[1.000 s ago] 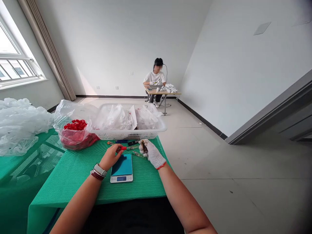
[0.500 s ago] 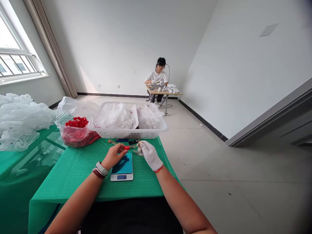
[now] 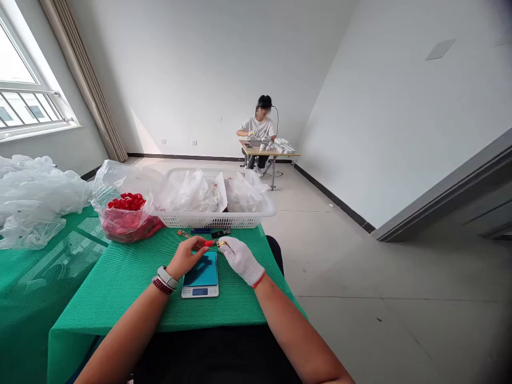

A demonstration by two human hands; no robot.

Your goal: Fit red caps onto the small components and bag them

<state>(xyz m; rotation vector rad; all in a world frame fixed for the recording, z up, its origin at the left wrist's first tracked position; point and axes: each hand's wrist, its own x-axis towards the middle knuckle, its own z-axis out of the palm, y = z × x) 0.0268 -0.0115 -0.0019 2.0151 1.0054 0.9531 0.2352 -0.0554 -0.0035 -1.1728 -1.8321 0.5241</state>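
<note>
My left hand [image 3: 185, 257], bare with a watch and beaded bracelet, pinches a small red cap [image 3: 208, 243] above the far edge of a digital kitchen scale [image 3: 200, 288]. My right hand [image 3: 240, 261], in a white knit glove, holds a small tube [image 3: 221, 244] with its end close to the red cap. A blue pad [image 3: 200, 269] lies on the scale, under my left fingers. Beyond the hands lie a small glass tube [image 3: 184, 233], a blue pen-like item [image 3: 200, 231] and a black item [image 3: 220, 233].
Green mesh cloth [image 3: 228, 309] covers the table. A clear bag of red caps [image 3: 126, 216] stands at back left, next to a white plastic basket [image 3: 216, 221] of bagged items. Loose plastic [image 3: 36, 200] lies far left. A person [image 3: 259, 128] works at a distant desk [image 3: 270, 151].
My gloved right hand has moved left, closing the gap to my left hand. The tube's end now sits beside the red cap. Tubes that lay near the scale's far right are no longer visible.
</note>
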